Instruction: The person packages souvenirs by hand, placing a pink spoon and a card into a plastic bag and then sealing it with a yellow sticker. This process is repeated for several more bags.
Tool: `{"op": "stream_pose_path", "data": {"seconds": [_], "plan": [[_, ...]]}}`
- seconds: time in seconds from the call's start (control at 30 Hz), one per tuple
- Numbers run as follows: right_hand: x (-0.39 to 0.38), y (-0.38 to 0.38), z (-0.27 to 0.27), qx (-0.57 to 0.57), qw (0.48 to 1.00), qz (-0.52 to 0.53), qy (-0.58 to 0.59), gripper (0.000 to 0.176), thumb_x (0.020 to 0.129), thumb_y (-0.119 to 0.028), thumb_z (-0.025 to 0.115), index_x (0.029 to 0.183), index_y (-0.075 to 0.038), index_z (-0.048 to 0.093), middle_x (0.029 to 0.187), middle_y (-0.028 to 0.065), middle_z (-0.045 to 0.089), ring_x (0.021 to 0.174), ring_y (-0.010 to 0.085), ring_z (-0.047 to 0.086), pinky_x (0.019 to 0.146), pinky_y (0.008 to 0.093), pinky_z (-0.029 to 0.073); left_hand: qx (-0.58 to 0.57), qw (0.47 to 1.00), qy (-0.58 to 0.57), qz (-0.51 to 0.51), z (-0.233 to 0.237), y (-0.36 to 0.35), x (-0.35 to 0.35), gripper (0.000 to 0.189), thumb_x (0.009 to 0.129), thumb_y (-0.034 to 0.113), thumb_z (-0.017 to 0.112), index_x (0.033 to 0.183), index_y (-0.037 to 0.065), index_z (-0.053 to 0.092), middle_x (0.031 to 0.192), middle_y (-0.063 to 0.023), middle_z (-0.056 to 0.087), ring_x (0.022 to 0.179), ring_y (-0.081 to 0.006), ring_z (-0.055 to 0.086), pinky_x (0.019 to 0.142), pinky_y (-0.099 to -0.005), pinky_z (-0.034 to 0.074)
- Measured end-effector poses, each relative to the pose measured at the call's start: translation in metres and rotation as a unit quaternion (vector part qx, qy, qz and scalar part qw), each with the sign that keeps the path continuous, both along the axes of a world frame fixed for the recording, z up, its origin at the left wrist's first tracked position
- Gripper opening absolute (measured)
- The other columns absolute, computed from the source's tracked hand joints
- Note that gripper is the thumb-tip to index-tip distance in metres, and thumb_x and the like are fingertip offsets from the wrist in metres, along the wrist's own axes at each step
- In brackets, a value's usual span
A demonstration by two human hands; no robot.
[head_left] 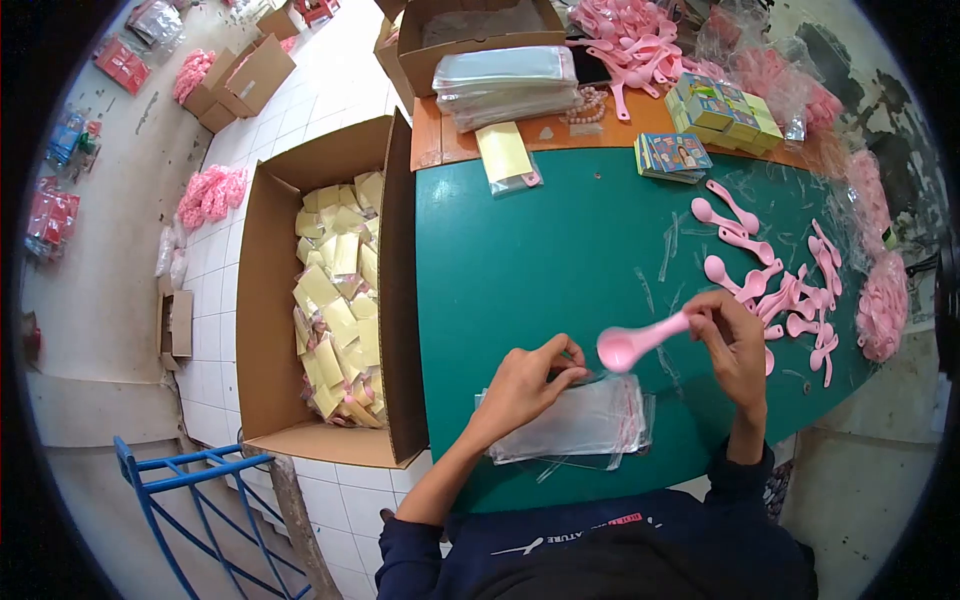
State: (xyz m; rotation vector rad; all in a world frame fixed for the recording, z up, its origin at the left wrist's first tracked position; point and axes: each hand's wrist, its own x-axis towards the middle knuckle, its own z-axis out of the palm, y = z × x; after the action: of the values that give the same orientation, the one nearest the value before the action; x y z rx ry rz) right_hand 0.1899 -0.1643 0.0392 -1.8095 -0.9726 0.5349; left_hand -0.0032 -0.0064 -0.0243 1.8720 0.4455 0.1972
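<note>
My right hand point(728, 345) pinches a pink measuring spoon point(622, 347) by the end of its handle. The bowl hangs to the left, above the upper edge of a stack of clear plastic bags point(565, 425). At that edge my left hand point(535, 382) has thumb and fingers pinched on the top plastic bag. Loose pink spoons point(790, 295) lie scattered to the right of my right hand. Farther up the table are a small pile of printed cards point(672, 155) and one bagged yellow card point(507, 155) with a bit of pink showing.
A large cardboard box point(400, 300) full of bagged yellow cards stands left of the green table point(520, 260). On the orange surface behind are more clear bags point(500, 85), card stacks point(725, 112) and heaped pink spoons point(640, 55). A blue metal frame point(200, 470) stands lower left.
</note>
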Motion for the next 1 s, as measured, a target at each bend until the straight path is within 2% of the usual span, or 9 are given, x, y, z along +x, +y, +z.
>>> {"op": "stream_pose_path", "data": {"seconds": [0.13,0.17,0.27,0.37,0.47,0.57,0.77,0.87,1.0], "plan": [[-0.013,0.006,0.000,-0.013,0.985,0.052,-0.166,0.008,0.083,-0.001,0.058,0.090,0.000,0.059,0.076,0.0106,0.058,0.067,0.0216,0.057,0.061,0.0294,0.044,-0.027,0.999,0.022,-0.034,0.005,0.001,-0.002,0.015,0.084,0.013,0.063,0.091,0.003,0.053,0.078,-0.0135,0.068,0.073,-0.0249,0.068,0.063,-0.0292,0.050],[-0.015,0.007,-0.005,-0.033,0.981,0.056,-0.185,0.007,0.082,-0.001,0.058,0.090,0.000,0.059,0.079,0.0141,0.058,0.071,0.0289,0.058,0.062,0.0326,0.045,-0.022,0.999,0.005,-0.041,0.005,0.003,-0.003,0.015,0.084,0.012,0.062,0.090,0.002,0.052,0.080,-0.0139,0.068,0.075,-0.0241,0.068,0.065,-0.0289,0.050],[-0.015,0.004,-0.012,-0.066,0.973,0.046,-0.217,0.007,0.082,-0.001,0.058,0.089,0.000,0.058,0.080,0.0147,0.058,0.073,0.0300,0.058,0.063,0.0333,0.045,-0.052,0.997,-0.054,-0.031,0.009,0.013,-0.010,0.014,0.086,0.010,0.060,0.090,0.001,0.051,0.084,-0.0145,0.068,0.082,-0.0216,0.068,0.070,-0.0287,0.052],[-0.014,0.004,-0.008,-0.060,0.976,0.059,-0.199,0.009,0.082,0.000,0.057,0.091,0.001,0.059,0.080,0.0141,0.059,0.071,0.0273,0.059,0.062,0.0319,0.045,-0.209,0.975,-0.078,-0.002,0.021,0.026,-0.017,0.011,0.090,0.006,0.056,0.093,0.000,0.048,0.089,-0.0137,0.069,0.090,-0.0181,0.066,0.077,-0.0299,0.053],[-0.017,0.010,-0.003,-0.001,0.989,-0.011,-0.149,0.009,0.084,0.001,0.056,0.092,0.001,0.059,0.078,0.0116,0.059,0.067,0.0212,0.058,0.061,0.0289,0.044,-0.263,0.963,-0.049,0.019,0.012,0.025,-0.014,0.011,0.090,0.006,0.055,0.095,0.000,0.048,0.090,-0.0145,0.069,0.089,-0.0172,0.066,0.076,-0.0289,0.054],[-0.021,0.016,-0.001,0.099,0.984,-0.109,-0.098,0.008,0.086,0.000,0.056,0.093,0.002,0.060,0.077,0.0092,0.058,0.065,0.0150,0.055,0.059,0.0258,0.042,-0.295,0.954,-0.028,0.040,0.007,0.022,-0.010,0.013,0.090,0.007,0.056,0.099,0.000,0.050,0.091,-0.0130,0.069,0.088,-0.0164,0.066,0.075,-0.0271,0.054],[-0.025,0.021,-0.001,0.075,0.990,-0.023,-0.117,0.008,0.087,-0.001,0.055,0.092,0.002,0.059,0.075,0.0078,0.057,0.063,0.0129,0.052,0.058,0.0247,0.041,-0.248,0.968,-0.016,0.042,0.010,0.020,-0.008,0.020,0.088,0.005,0.058,0.106,-0.002,0.050,0.094,-0.0180,0.067,0.088,-0.0190,0.066,0.075,-0.0273,0.053],[-0.019,0.025,-0.004,0.092,0.975,-0.116,-0.167,0.007,0.088,-0.001,0.055,0.093,0.001,0.059,0.075,0.0074,0.057,0.063,0.0129,0.052,0.058,0.0249,0.041,-0.292,0.955,-0.036,0.037,0.008,0.021,-0.011,0.021,0.088,0.004,0.059,0.105,-0.002,0.051,0.093,-0.0167,0.067,0.088,-0.0177,0.065,0.075,-0.0266,0.053],[-0.017,0.024,-0.006,0.099,0.985,-0.070,-0.122,0.007,0.088,-0.001,0.054,0.093,0.001,0.059,0.076,0.0076,0.057,0.063,0.0133,0.052,0.058,0.0250,0.042,-0.299,0.952,-0.049,0.036,0.008,0.020,-0.011,0.021,0.088,0.009,0.060,0.105,0.000,0.053,0.089,-0.0119,0.069,0.087,-0.0145,0.065,0.076,-0.0269,0.054]]}}
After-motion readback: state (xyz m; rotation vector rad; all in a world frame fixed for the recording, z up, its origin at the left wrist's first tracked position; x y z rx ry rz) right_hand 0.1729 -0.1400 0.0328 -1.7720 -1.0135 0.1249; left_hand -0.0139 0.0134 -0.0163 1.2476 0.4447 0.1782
